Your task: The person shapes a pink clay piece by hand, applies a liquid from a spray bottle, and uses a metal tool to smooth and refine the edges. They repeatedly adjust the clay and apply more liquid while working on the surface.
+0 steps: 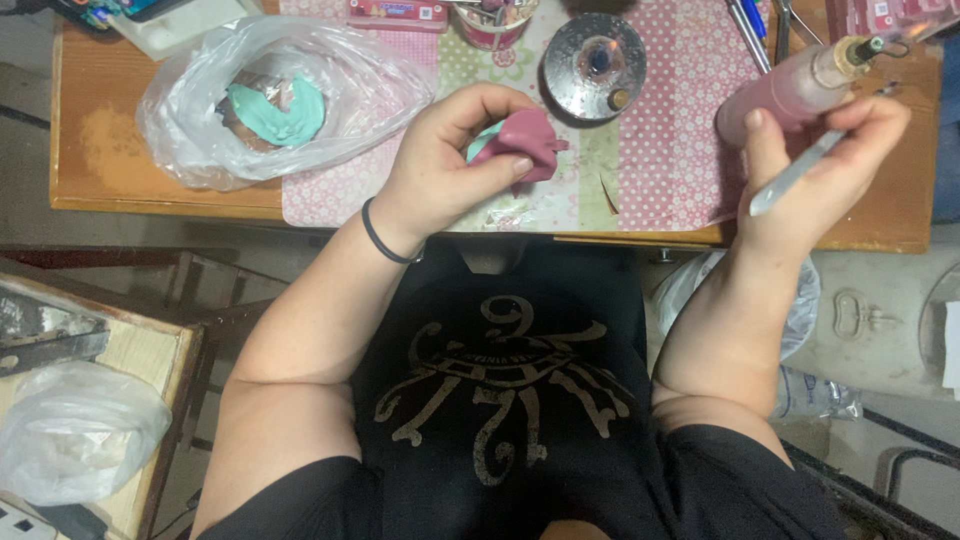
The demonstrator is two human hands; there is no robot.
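left hand (450, 160) curled, gripping | right hand (820, 170) raised, fingers closed

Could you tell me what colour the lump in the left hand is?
Dusty pink lump, teal behind; head view.

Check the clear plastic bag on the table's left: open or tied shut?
Open: the clear plastic bag gapes, showing a teal lump inside.

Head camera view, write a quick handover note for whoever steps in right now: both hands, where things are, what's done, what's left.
Left hand: closed around a mauve clay piece with a teal bit beneath, above the dotted mat.
Right hand: grips a slim silver tool, beside a pinkish bottle.
Plastic bag with teal and brown clay lies at the table's left; a small round metal burner stands centre.
Done: the piece is partly shaped.
Left: how much shaping remains cannot be told.
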